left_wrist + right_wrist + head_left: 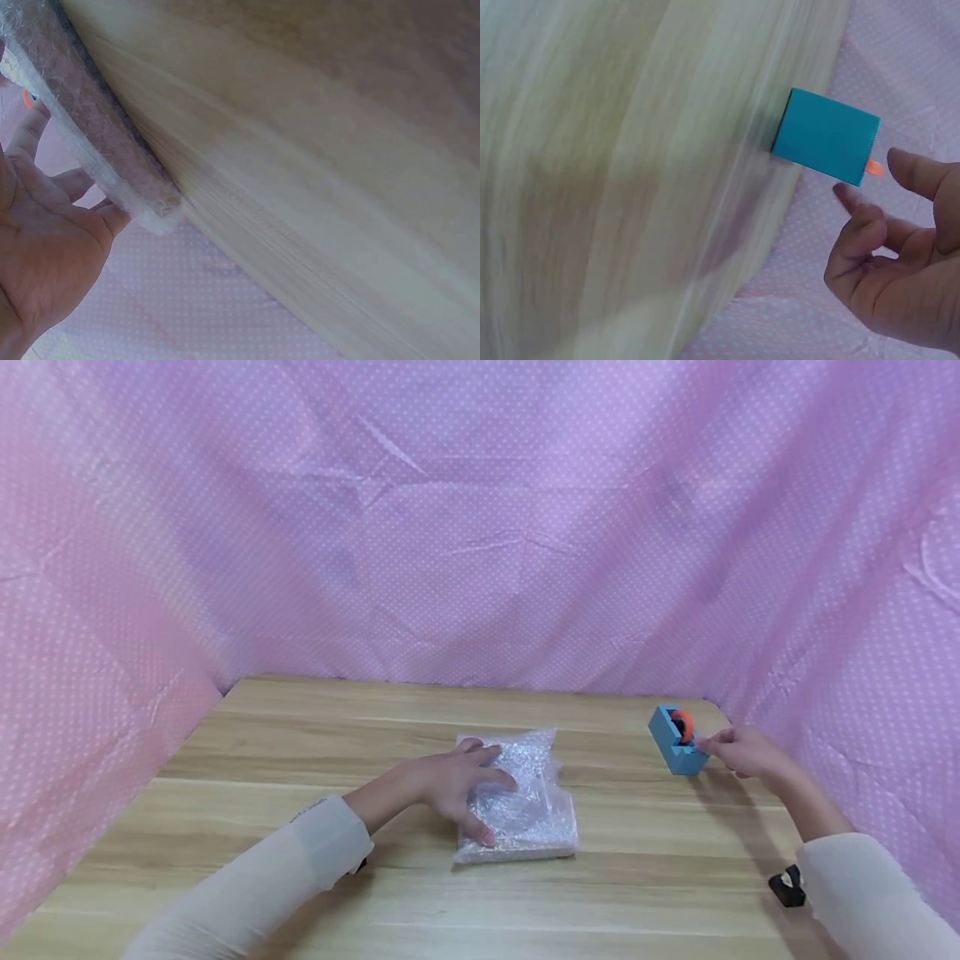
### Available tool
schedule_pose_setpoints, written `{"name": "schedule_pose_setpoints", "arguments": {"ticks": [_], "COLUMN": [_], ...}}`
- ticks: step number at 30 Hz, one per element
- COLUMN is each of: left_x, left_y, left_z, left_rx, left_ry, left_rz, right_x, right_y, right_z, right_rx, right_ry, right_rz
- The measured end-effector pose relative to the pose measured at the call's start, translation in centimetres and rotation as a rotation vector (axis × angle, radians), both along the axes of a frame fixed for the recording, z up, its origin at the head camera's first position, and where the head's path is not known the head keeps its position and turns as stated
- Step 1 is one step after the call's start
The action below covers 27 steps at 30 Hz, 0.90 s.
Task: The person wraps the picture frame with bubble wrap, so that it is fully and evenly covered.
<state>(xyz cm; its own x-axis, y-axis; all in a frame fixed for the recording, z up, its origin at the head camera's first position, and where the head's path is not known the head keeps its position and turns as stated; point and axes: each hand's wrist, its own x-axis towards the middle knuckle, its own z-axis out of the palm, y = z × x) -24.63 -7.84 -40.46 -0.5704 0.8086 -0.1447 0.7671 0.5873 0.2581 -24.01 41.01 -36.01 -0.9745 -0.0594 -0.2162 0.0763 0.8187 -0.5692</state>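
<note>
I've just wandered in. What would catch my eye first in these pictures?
Probably the pink dotted cloth rising behind and beside the wooden table. Next, the blue tape dispenser with its orange roll, near the table's back right corner, the person's right hand beside it. Then the shiny bubble-wrapped package near the middle, with the left hand spread over it.

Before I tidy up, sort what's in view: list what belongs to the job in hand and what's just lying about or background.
Likely in the job:
- bubble-wrapped package, under the left hand
- blue tape dispenser with orange roll, beside the right hand

Apparently not:
- pink dotted cloth, backdrop
- wooden table, work surface
- black piece by the right sleeve, perhaps worn gear
</note>
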Motion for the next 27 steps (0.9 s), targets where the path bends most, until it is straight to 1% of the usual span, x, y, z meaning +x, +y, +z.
{"name": "schedule_pose_setpoints", "arguments": {"ticks": [2, 4, 7, 9, 11, 15, 17, 22, 25, 27], "left_x": [0.0, 0.0, 0.0, -0.1, -0.2, -0.2, -0.3, -0.3, -0.3, -0.4], "left_y": [0.0, 0.0, 0.0, 0.0, 0.0, 0.0, 0.0, 0.0, -0.1, -0.1], "left_z": [0.0, 0.0, 0.1, 0.1, 0.0, 0.0, 0.1, 0.2, 0.3, 0.4], "left_rx": [0.006, 0.011, 0.010, 0.006, 0.005, 0.002, 0.004, 0.006, 0.001, 0.003], "left_ry": [-0.007, -0.016, -0.022, -0.020, -0.016, -0.020, -0.025, -0.029, -0.022, -0.020], "left_rz": [-0.006, -0.013, -0.012, -0.007, -0.003, -0.004, -0.005, -0.007, -0.012, -0.016], "right_x": [-0.2, -0.4, -0.8, -1.0, -1.2, -1.3, -1.3, -0.9, -0.5, -0.3], "right_y": [-0.1, -0.2, -0.3, -0.4, -0.4, -0.2, 0.0, 0.4, 0.5, 0.5], "right_z": [-0.3, -0.6, -0.9, -0.9, -0.9, -1.2, -1.6, -2.6, -3.0, -3.1], "right_rx": [-0.042, -0.113, -0.253, -0.365, -0.500, -0.754, -0.863, -1.072, -1.160, -1.189], "right_ry": [-0.020, -0.050, -0.093, -0.130, -0.177, -0.253, -0.261, -0.255, -0.248, -0.250], "right_rz": [0.008, 0.002, -0.046, -0.096, -0.154, -0.233, -0.258, -0.293, -0.297, -0.291]}}
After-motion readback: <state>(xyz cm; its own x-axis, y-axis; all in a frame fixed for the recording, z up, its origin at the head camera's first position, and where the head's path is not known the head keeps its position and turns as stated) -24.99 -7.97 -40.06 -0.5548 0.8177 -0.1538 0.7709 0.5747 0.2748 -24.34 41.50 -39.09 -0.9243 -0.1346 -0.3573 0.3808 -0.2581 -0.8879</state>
